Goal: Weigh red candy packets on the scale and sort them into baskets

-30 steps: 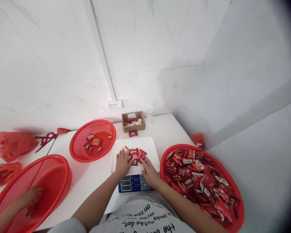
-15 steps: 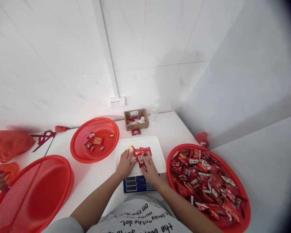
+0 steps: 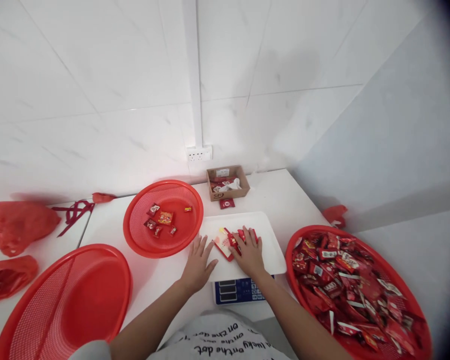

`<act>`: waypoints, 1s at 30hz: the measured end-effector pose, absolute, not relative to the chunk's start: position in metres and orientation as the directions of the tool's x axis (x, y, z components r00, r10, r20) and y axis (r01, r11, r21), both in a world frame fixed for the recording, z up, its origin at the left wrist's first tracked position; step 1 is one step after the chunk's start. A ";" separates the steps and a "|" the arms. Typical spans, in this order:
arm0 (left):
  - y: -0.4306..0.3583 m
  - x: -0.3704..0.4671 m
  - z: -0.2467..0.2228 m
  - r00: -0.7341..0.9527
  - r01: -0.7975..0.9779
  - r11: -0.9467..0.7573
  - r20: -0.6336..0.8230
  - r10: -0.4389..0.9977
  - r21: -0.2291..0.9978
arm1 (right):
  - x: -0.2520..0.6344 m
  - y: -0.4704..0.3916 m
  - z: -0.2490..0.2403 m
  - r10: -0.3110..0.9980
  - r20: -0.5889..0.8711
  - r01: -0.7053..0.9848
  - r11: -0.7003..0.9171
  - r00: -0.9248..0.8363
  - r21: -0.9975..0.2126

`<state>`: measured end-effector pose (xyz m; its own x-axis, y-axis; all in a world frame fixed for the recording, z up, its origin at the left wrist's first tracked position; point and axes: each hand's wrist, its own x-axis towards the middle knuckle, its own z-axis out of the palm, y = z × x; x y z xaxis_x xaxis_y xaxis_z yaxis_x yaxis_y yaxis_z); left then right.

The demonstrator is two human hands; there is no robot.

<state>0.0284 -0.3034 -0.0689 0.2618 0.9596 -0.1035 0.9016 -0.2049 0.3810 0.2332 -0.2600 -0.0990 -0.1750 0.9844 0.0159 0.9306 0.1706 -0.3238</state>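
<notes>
My left hand (image 3: 198, 266) is open, its fingers spread over the left edge of the white tray (image 3: 262, 222), with nothing visible in it. The tray sits on a blue weighing scale (image 3: 230, 291). My right hand (image 3: 251, 256) lies with fingers apart over small red snack packets (image 3: 232, 239) near the middle of the tray, touching and partly covering them. A cream-and-red packet (image 3: 224, 245) lies flat between my two hands. How many packets are under my right fingers is hidden.
A large red basket (image 3: 290, 250) full of red packets stands at the right. To the left are a red basket (image 3: 129, 220) with several small packets and a bigger red basket (image 3: 125, 280). A cardboard box (image 3: 228, 192), a loose packet (image 3: 227, 203) and red bags (image 3: 20, 225) lie farther back.
My left hand has drawn away from the packets to the tray's left edge. My right hand has moved farther over them. The view has turned left, and another person's hand has left it.
</notes>
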 end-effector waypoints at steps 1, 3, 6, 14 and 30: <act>-0.304 0.017 -0.068 0.244 0.912 -0.198 -0.090 0.966 0.358 | 0.231 -0.258 -0.100 0.988 0.016 0.940 0.150 -0.152 -0.307; -0.304 -0.006 -0.068 0.204 0.936 -0.173 -0.070 0.977 0.306 | 0.228 -0.254 -0.101 0.996 0.021 0.953 0.094 -0.092 -0.287; -0.303 -0.039 -0.070 0.128 0.965 -0.109 -0.065 0.990 0.240 | 0.222 -0.250 -0.101 1.000 0.018 0.960 0.015 -0.010 -0.281; -0.318 -0.106 -0.056 -0.247 0.953 0.266 -0.136 0.959 0.144 | 0.238 -0.258 -0.088 1.000 -0.011 0.933 -0.010 0.006 -0.359; -0.360 -0.089 -0.050 -0.576 0.809 0.584 -0.103 0.811 0.071 | 0.356 -0.320 -0.088 0.987 -0.067 0.981 -0.153 0.146 -0.121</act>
